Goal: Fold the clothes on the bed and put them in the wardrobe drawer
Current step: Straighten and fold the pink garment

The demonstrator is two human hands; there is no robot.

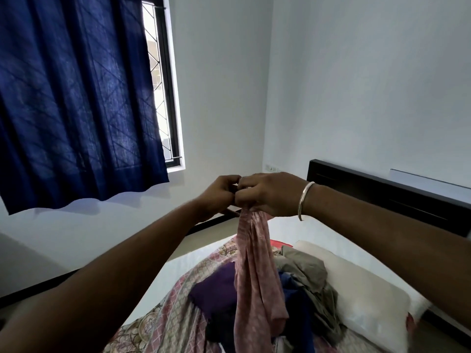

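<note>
White-walled bedroom, bed (204, 253) below. Above bed's clothes pile (293, 289), left hand (219, 194) and right hand (267, 194) touching, fingers curled, pinching pink garment (254, 276) at top edge. Best spread hands apart, find corners, shake flat before folding.

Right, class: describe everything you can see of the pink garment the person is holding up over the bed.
The pink garment is a thin, soft-looking cloth in dusty pink with a faint pale pattern. It hangs bunched in long vertical folds, unfolded. Its top end is gathered where the left hand and right hand grip it side by side, raised above the bed. Its lower part drapes down in front of the heap of clothes, between a purple piece and an olive one, and runs out of the picture's bottom edge.
</note>
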